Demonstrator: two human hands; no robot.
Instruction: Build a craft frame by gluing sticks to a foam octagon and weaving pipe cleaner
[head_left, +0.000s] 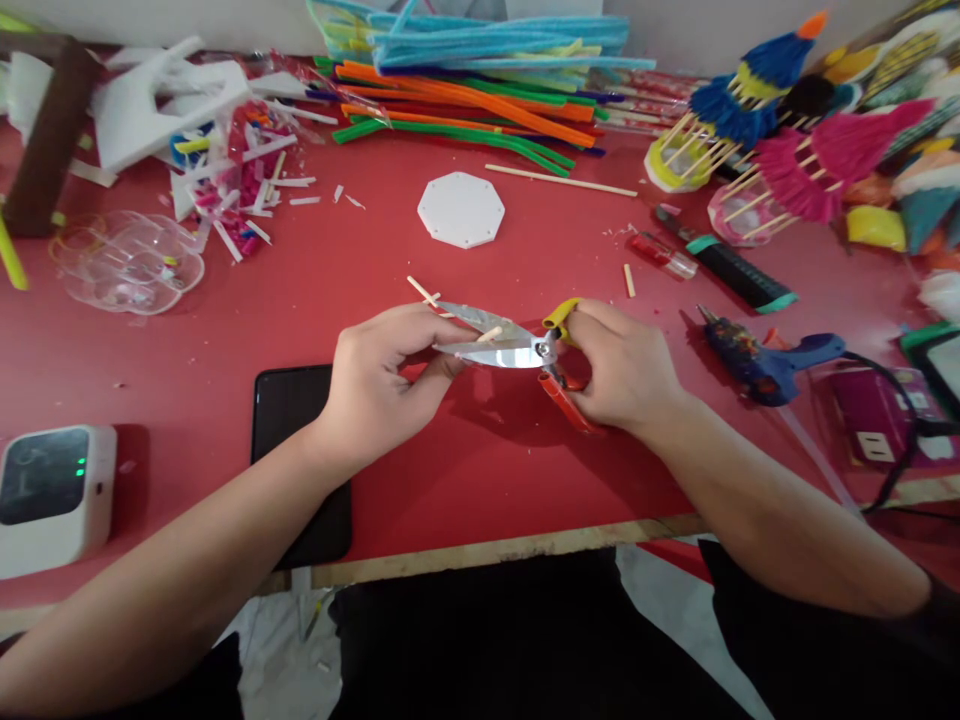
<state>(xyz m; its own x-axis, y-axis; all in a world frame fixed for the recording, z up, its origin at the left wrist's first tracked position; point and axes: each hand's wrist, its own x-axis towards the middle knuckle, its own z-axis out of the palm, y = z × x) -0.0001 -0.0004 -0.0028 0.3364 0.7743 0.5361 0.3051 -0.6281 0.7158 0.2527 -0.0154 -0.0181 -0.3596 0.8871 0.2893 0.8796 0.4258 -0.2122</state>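
Note:
My right hand [626, 365] is closed round the yellow and red handles of a pair of scissors [491, 354], whose metal blades point left and stand apart. My left hand [390, 375] pinches thin wooden sticks [422, 290] beside the blade tips. One short stick end [491, 335] shows between the two blades; the fingers and blades hide the rest. Beyond the hands, a white octagonal piece [461, 209] with small holes near its edge lies flat on the red table [465, 490]. A longer wooden stick [562, 180] lies to its right.
Pipe cleaners [480, 95] are heaped at the back. A glue gun [772, 355], a utility knife [739, 270] and stick-and-paper figures [832, 165] stand or lie right. A black phone [315, 510] lies under my left forearm; a clear tray [135, 260] and white device [60, 495] are left.

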